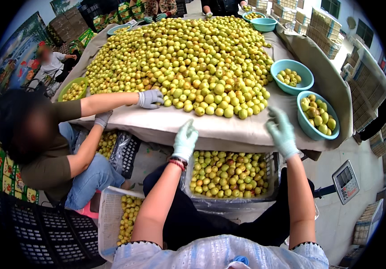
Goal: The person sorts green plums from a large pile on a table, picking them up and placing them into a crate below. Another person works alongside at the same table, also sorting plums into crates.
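A broad heap of yellow-green jujubes [186, 64] covers most of the cloth-topped table [226, 131] before me. My left hand [185, 139], in a pale green knit glove, hovers at the table's front edge, just short of the heap, with no fruit visible in it. My right hand [282, 132], gloved alike and slightly blurred, is beside the heap's right corner. Its fingers are spread and no fruit shows in them. Right of it stands a blue basin [335, 131] of larger jujubes; behind that, another blue basin [310, 84] holds several. A lined crate [273, 175] of jujubes sits below, between my legs.
At left a co-worker's gloved hand [151, 99] touches the heap. A green basin [84, 92] of fruit lies beyond that arm. A white crate [107, 215] of fruit stands at my lower left, a scale display [346, 181] at right. Other people sit around the table.
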Available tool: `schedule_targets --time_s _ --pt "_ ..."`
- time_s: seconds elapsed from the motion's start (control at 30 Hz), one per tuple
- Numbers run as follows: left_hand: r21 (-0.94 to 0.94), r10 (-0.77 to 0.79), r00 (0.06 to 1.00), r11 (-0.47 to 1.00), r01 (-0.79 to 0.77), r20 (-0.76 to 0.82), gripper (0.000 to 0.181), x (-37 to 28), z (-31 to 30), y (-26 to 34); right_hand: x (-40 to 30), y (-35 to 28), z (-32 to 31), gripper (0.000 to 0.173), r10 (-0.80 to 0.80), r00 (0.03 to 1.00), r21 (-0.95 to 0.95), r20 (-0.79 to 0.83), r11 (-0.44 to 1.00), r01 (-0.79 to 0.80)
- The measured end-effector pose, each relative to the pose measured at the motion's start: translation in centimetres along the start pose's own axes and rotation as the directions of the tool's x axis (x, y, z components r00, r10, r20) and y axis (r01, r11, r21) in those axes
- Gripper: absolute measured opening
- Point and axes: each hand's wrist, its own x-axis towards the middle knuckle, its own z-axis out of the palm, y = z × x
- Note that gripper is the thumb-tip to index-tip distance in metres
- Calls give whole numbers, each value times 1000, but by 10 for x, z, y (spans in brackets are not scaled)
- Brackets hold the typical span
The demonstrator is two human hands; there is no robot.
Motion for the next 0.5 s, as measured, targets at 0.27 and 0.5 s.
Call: schedule_targets --time_s 0.27,0.5 --pt "350 -206 952 929 118 225 79 115 39 -31 86 125 75 90 396 843 -248 363 914 -322" --pt "332 -136 817 940 -71 560 95 114 61 20 104 103 84 96 336 748 -83 573 931 -355"
